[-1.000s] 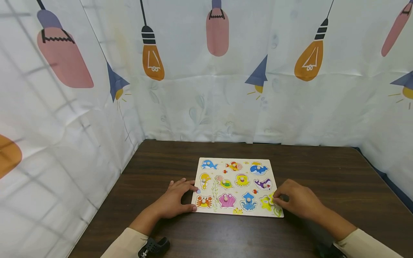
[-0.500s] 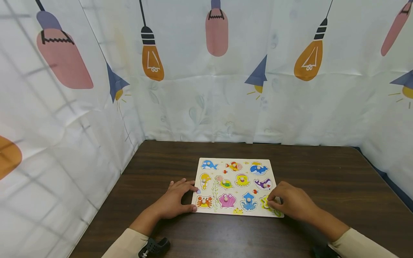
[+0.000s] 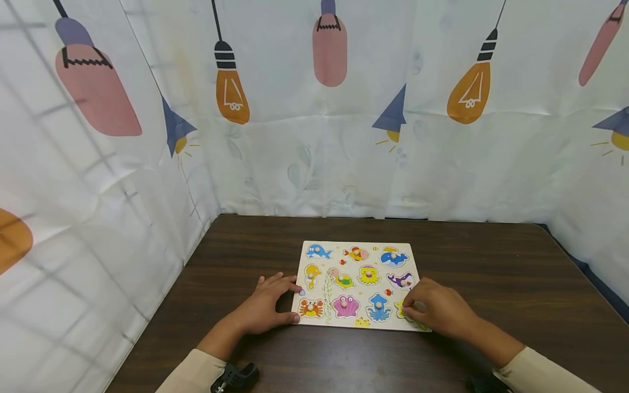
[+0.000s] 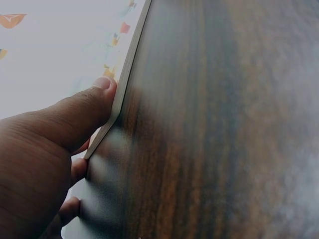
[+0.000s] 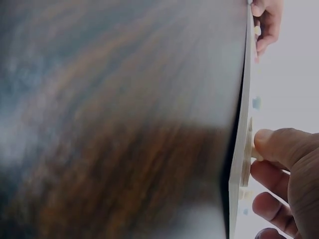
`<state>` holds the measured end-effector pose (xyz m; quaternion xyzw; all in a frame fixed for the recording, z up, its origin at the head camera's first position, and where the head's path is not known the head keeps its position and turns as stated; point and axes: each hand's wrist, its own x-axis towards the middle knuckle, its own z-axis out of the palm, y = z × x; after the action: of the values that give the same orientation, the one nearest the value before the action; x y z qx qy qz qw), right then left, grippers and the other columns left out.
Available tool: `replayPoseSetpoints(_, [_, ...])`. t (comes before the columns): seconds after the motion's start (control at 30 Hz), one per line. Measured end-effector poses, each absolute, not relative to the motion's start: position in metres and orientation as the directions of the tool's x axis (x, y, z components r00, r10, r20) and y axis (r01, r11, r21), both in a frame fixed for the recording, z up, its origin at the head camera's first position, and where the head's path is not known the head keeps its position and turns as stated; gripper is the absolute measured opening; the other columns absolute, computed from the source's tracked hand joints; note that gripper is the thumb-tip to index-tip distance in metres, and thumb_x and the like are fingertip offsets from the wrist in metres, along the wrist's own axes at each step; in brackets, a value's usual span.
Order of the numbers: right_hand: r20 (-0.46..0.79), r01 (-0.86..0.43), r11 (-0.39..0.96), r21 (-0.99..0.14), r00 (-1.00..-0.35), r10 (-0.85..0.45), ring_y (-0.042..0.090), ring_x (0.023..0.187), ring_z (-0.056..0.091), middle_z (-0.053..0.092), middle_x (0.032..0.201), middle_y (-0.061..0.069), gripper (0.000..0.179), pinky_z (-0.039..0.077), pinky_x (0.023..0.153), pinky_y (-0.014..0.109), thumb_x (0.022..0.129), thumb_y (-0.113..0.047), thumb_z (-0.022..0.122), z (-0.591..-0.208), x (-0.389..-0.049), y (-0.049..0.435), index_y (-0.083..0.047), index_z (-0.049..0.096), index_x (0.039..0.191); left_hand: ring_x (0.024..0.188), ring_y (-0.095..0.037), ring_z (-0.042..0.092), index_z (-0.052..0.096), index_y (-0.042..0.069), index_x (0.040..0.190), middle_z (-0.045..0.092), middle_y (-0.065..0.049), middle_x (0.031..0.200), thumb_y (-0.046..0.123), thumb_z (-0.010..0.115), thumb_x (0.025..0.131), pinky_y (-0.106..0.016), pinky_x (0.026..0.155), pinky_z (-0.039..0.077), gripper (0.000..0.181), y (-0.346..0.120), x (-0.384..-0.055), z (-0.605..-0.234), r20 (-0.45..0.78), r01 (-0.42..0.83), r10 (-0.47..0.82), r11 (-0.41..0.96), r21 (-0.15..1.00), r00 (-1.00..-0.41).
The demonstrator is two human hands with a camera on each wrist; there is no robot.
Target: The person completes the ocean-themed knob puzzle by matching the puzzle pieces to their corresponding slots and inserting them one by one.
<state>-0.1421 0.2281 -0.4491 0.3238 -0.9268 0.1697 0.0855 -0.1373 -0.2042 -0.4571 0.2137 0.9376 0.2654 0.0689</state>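
A pale wooden peg puzzle board point(image 3: 361, 286) printed with sea animals lies flat on the table. My right hand point(image 3: 439, 307) is over its near right corner, with thumb and forefinger pinching the small knob of a yellow star piece point(image 3: 399, 310). The right wrist view shows that piece point(image 5: 246, 167) edge-on, close against the board; whether it sits in its recess I cannot tell. My left hand point(image 3: 267, 303) rests at the board's left edge, thumb and forefinger spread and touching it. In the left wrist view the thumb point(image 4: 102, 84) lies on the board's edge.
Several knobbed pieces sit on the board, among them a crab point(image 3: 311, 308), a pink shell point(image 3: 345, 305) and a blue squid point(image 3: 378, 307). The dark wooden table point(image 3: 255, 234) ends at a printed curtain point(image 3: 295, 164) behind and at the left.
My right hand has moved a little left over the board with the star piece, which is now largely hidden by the fingers. The left hand and the board have stayed in place.
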Motion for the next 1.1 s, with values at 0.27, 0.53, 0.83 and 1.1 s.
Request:
replayPoseSetpoints(0.27, [0.216,-0.591,0.757,-0.279,-0.807,-0.550,0.003,0.089,0.056,0.058,0.089,-0.023,0.016,0.052,0.065,0.031,0.084,-0.029,0.086,-0.449,-0.139,0.226,-0.036,0.072,0.085,0.149,-0.042,0.027,0.063,0.023,0.134,0.046,-0.005,0.156,0.045,0.084,0.084,-0.071,0.116,0.006,0.059,-0.204,-0.138,-0.456,0.003,0.379,0.447,0.754,0.537,-0.894])
replayPoseSetpoints(0.53, [0.254,-0.593,0.756,-0.279,-0.804,-0.537,0.003,0.091,0.055,0.059,0.091,-0.024,0.017,0.054,0.070,0.031,0.083,-0.030,0.087,-0.451,-0.135,0.232,-0.035,0.071,0.087,0.150,-0.041,0.025,0.061,0.024,0.136,0.045,-0.006,0.157,0.047,0.081,0.086,-0.071,0.116,0.005,0.059,-0.204,-0.139,-0.458,-0.012,0.384,0.457,0.761,0.523,-0.889])
replayPoseSetpoints(0.83, [0.200,-0.470,0.834,-0.289,-0.882,-0.427,0.009,0.093,0.062,0.063,0.101,-0.014,0.017,0.054,0.066,0.030,0.085,-0.033,0.085,-0.443,-0.129,0.257,-0.030,0.074,0.097,0.151,-0.041,0.025,0.055,0.023,0.144,0.045,-0.005,0.156,0.049,0.075,0.091,-0.072,0.116,0.006,0.062,-0.213,-0.136,-0.458,-0.016,0.393,0.473,0.750,0.532,-0.881])
replayPoseSetpoints(1.1, [0.143,-0.349,0.891,-0.292,-0.936,-0.320,0.039,0.112,0.063,0.066,0.122,0.014,0.043,0.056,0.075,0.054,0.093,-0.043,0.075,-0.433,-0.135,0.303,-0.013,0.073,0.123,0.147,-0.040,0.033,0.050,0.019,0.150,0.046,-0.013,0.155,0.047,0.063,0.100,-0.063,0.115,0.027,0.059,-0.230,-0.141,-0.451,-0.007,0.299,0.355,0.798,0.523,-0.935])
